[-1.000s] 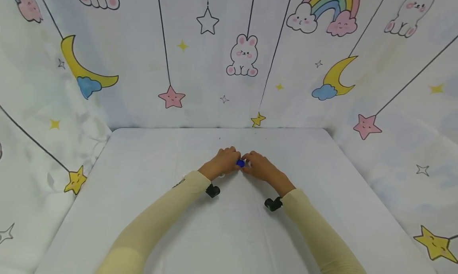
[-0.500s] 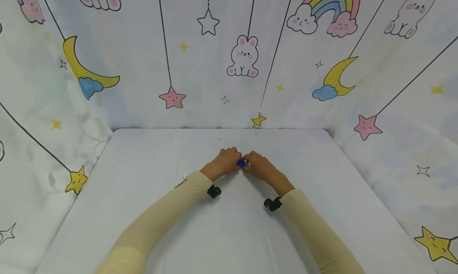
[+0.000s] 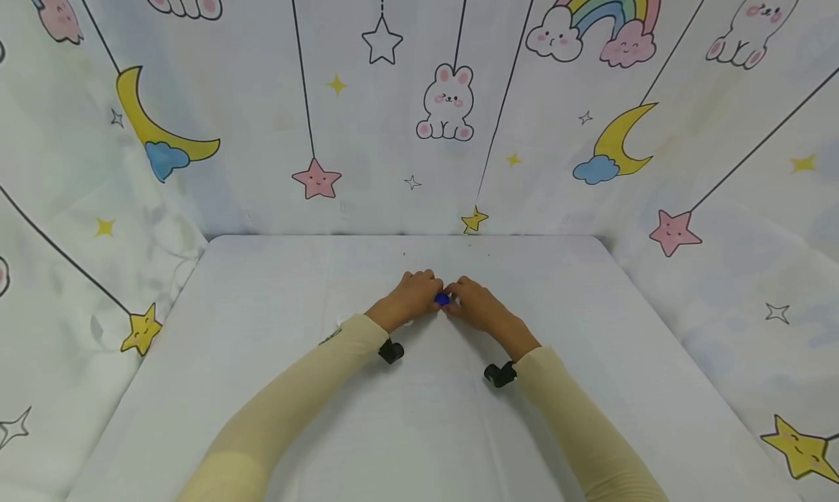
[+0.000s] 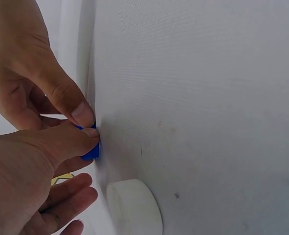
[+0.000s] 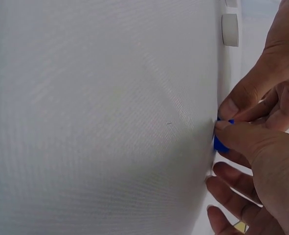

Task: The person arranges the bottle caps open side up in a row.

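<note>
Nothing's shifted: my left hand (image 3: 408, 298) and right hand (image 3: 477, 305) still pinch the little blue piece (image 3: 442, 299) together, holding steady.

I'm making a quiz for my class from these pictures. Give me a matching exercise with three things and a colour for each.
Things:
1. small plastic piece pinched between the left hand and the right hand
2. round flat disc lying on the table
3. long sleeves

Colours:
A. white
B. pale yellow
C. blue

Pairs: 1-C, 2-A, 3-B
</note>
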A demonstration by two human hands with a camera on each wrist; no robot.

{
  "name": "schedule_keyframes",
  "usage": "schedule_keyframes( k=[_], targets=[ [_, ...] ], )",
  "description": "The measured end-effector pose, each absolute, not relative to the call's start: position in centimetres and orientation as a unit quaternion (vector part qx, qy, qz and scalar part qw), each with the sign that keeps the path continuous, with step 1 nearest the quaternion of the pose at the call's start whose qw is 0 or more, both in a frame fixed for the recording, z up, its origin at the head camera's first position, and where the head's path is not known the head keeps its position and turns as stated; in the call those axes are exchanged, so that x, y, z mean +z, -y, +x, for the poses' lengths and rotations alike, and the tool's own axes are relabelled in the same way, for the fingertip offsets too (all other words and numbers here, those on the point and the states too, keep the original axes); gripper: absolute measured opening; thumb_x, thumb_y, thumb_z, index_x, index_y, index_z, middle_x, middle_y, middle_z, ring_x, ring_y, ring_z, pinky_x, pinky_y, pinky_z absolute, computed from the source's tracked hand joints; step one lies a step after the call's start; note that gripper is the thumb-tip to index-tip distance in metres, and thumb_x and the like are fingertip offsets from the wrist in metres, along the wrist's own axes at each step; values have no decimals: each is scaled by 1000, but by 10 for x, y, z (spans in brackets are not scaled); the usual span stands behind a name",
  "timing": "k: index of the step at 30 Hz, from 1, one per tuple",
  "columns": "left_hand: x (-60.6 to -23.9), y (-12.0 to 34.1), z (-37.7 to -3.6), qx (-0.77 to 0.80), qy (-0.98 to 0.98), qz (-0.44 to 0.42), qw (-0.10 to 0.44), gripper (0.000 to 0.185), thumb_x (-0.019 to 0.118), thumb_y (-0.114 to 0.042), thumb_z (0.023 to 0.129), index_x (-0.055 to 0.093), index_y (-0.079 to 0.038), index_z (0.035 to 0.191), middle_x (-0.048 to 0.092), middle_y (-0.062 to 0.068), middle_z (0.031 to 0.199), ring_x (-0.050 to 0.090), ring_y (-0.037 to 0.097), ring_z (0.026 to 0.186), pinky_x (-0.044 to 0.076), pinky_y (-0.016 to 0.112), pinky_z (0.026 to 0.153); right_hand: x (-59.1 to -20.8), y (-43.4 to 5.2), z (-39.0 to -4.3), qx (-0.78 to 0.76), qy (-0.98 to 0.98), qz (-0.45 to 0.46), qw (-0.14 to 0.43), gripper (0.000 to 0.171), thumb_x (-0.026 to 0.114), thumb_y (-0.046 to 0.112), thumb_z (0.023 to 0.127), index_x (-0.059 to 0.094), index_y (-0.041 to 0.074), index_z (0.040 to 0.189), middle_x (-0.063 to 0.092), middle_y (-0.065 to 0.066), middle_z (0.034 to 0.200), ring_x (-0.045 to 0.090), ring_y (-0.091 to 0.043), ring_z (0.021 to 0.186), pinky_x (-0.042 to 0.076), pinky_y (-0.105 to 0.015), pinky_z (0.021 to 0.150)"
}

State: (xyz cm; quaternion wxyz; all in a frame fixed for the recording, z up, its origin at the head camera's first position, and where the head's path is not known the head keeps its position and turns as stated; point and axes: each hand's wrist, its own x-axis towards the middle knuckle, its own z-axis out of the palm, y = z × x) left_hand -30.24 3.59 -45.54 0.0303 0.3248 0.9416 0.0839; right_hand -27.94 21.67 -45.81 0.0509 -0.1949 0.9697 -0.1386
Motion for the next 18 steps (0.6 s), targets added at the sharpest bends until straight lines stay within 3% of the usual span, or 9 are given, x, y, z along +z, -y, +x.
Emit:
schedule_keyframes(
  k=[18],
  targets=[
    [-454,-29,-293,87,-938,336,-8,31,78,-31,98,70,-11,122,65,6,120,63,23,111,48,46,101,-454,-220,-279,-182,-960,-200,75,35,71,21,102,68,2,131,67,-9,115,65,-24,106,55,-45,99]
  ],
)
